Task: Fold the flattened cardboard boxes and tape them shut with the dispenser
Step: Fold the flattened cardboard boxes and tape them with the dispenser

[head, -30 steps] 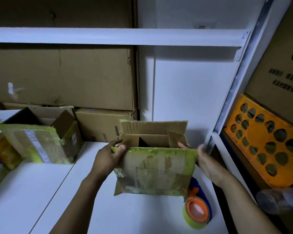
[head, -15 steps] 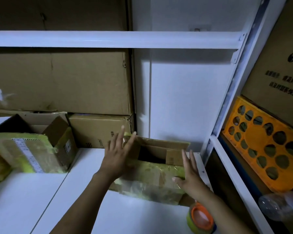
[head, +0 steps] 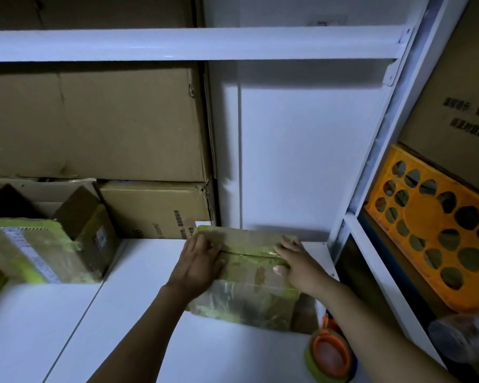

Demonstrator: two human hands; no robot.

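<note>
A person's bare hands press down the top flaps of a cardboard box (head: 250, 288) wrapped in old yellow-green tape. The box stands on the white surface (head: 116, 322), close to the back wall of a metal shelving bay. The left grip (head: 198, 262) lies released and flat over the left end of the lid, fingers laid across both flaps and touching them without curling round anything. The right grip (head: 299, 261) is likewise spread, palm down on the right end, its fingers reaching onto the far flap and its thumb resting on the near one. The two flaps meet along a dark seam (head: 246, 253) between the hands.

The tape dispenser (head: 329, 355), with its orange hub and yellow-green roll, sits near the box's front right corner, below the right forearm and touched by neither hand. A second taped box (head: 44, 250) stands open at left. Brown cartons (head: 100, 123) are stacked behind, and an orange perforated crate (head: 437, 239) leans in the neighbouring bay.
</note>
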